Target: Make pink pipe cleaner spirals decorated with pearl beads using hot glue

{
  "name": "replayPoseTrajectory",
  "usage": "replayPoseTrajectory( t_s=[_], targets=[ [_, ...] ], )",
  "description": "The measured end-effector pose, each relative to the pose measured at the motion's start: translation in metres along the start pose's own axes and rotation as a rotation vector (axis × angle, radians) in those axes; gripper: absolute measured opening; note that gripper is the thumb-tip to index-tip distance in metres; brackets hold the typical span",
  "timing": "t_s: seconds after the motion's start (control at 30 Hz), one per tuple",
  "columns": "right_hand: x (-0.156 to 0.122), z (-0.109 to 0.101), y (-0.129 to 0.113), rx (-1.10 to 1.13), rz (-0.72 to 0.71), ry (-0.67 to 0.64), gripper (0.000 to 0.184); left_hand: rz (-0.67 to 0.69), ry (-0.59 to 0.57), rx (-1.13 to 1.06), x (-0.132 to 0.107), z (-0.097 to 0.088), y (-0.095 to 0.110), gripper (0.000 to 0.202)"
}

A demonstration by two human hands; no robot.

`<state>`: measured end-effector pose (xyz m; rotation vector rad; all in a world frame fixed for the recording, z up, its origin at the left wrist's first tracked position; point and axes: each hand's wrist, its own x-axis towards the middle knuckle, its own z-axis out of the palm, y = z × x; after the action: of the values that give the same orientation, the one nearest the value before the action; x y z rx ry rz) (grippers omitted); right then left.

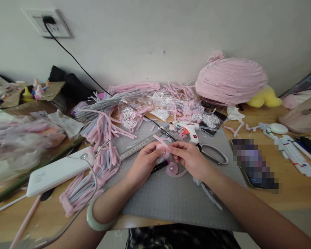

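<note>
On the gray mat (181, 199), between left hand (145, 157) and right hand (187, 155): a beaded coil (171, 169). Just beyond, holds a second coil (166, 153) in both — left thumb pressed across its face, right fingertips pinched narrow at its right edge, neither hand nearer. Past the thumb, a loose strip (159, 140), long axis slanting away and leftward; no telling about any join beneath the fingers. Farther off: steel ruler (142, 144) to the left, white glue gun (189, 129) to the right — then a pink bundle (230, 81).

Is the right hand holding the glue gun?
No, the right hand pinches a pink strip together with the left hand, and the glue gun lies beyond them.
</note>
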<state>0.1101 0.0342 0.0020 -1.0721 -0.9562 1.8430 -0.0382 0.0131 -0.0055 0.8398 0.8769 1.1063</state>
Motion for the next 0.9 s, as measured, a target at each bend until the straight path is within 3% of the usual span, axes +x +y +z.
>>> replayPoseTrajectory(
  t_s=[0.2,0.53,0.77,0.9],
  targets=[
    [-0.001,0.001,-0.002,-0.055,-0.068,0.069,0.019,-0.01,0.085,-0.052,0.002,0.002,0.002,0.015],
    [-0.003,0.001,0.0,-0.506,-0.325,0.142,0.012,0.024,0.111,-0.003,0.001,0.003,0.002,0.014],
    [-0.004,-0.003,0.008,-0.836,-0.774,0.154,0.013,-0.003,0.16,0.076,0.002,0.003,0.001,0.017],
    [-0.006,-0.001,0.009,-0.937,-0.921,0.154,0.017,-0.007,0.16,0.101,0.002,0.002,-0.001,0.018]
  ],
)
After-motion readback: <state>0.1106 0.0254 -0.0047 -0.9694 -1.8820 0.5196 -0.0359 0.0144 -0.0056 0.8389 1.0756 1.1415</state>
